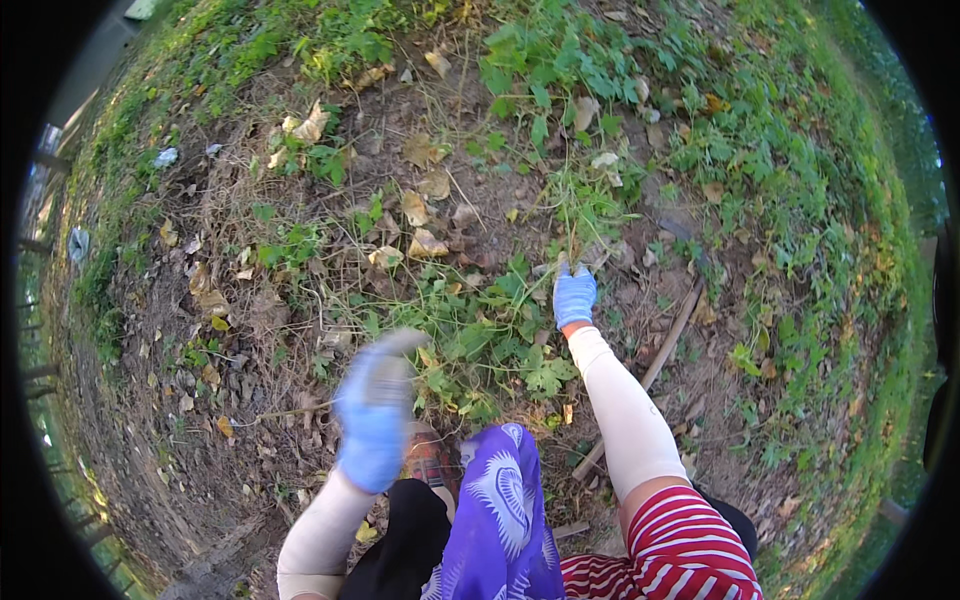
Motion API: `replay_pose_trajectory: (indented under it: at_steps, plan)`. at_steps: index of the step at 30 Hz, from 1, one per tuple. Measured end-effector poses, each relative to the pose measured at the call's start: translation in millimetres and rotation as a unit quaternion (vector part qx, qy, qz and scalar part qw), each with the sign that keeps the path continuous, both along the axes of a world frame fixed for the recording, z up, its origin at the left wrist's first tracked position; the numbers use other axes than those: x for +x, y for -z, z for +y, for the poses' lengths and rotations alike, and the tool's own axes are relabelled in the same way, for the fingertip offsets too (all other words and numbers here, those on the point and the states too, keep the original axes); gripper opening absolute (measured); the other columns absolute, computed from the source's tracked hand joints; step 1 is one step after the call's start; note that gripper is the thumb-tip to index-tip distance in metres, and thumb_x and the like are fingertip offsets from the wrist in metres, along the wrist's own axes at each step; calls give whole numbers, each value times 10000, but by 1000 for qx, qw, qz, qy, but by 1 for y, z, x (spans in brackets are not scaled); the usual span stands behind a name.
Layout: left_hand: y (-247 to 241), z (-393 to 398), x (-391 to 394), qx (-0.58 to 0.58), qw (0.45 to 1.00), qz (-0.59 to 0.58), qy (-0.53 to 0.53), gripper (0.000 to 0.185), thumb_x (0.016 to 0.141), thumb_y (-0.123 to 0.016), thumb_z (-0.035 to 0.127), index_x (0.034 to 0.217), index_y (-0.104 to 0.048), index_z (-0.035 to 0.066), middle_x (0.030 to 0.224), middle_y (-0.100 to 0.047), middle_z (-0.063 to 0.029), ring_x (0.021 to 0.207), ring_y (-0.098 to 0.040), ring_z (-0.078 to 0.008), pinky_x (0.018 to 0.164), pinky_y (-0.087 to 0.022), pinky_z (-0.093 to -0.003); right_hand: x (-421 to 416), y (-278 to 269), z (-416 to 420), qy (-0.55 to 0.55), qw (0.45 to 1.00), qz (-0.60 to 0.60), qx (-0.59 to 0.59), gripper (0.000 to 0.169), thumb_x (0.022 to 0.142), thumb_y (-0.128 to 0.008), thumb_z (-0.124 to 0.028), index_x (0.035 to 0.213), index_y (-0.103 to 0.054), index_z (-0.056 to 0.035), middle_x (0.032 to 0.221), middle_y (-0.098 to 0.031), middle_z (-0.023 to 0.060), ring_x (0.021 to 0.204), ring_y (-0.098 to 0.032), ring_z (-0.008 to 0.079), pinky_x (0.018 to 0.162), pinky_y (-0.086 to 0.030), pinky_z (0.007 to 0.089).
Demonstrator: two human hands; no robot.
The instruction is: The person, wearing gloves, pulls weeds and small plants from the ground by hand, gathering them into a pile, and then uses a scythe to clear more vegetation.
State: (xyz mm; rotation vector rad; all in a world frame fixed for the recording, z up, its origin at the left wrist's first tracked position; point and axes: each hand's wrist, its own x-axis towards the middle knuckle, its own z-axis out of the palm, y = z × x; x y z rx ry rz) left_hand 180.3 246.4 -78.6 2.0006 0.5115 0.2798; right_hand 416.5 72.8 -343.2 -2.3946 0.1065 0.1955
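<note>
My right hand (575,296), in a blue glove, reaches forward low over the soil and is closed around a tuft of thin green weeds (585,202). My left hand (375,412), also gloved in blue with a greyish palm, is raised before my left knee and blurred by motion. Its fingers curl to the right, and whether anything is in them is unclear. Between the two hands spreads a heap of leafy green vines (480,337) with tangled stems. A thin stem (296,411) extends leftward from beside my left hand.
A wooden handle (675,330) slants along the ground beside my right forearm. Dry leaves (420,225) litter the bare soil. Denser vines (570,60) grow ahead, and greenery (810,165) covers the right. Pale litter (166,157) lies at left. A purple patterned cloth (502,510) covers my lap.
</note>
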Motion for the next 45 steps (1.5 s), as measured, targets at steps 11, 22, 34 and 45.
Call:
replay_pose_trajectory:
  at_steps: [11, 22, 34, 45]
  plan:
    - [203, 40, -14, 413, 743, 408, 334, 1021, 750, -723, 518, 1533, -190, 136, 1578, -181, -181, 1463, -155, -360, 1166, -152, -516, 77, -47, 64, -203, 921, -98, -318, 515, 965, -422, -508, 894, -703, -82, 754, -693, 141, 716, -672, 329, 680, -519, 439]
    - [221, 38, -15, 427, 728, 425, 327, 919, 825, -640, 530, 1529, -212, 123, 1581, -181, -189, 1466, -133, -386, 1172, -103, -533, -38, -25, 127, -252, 952, 72, -159, 601, 938, -528, -466, 1405, -463, -93, 1193, -637, 206, 1039, -640, 338, 893, -504, 432]
    - [241, 44, -20, 452, 674, 440, 384, 585, 982, -339, 381, 1533, -242, 210, 1597, -140, -180, 1469, -64, -426, 1157, -96, -602, -132, -57, 54, -632, 753, -147, -112, 138, 917, -500, -206, 869, -599, -123, 557, -563, 62, 440, -564, 201, 381, -422, 343]
    - [253, 47, -12, 359, 736, 464, 337, 565, 962, -367, 247, 1518, -274, 214, 1607, -158, -112, 1483, -102, -352, 1163, -129, -566, 75, -45, 149, -283, 947, 15, -151, 642, 912, -584, -352, 1452, -379, -73, 1351, -510, 255, 1203, -542, 380, 1027, -422, 421]
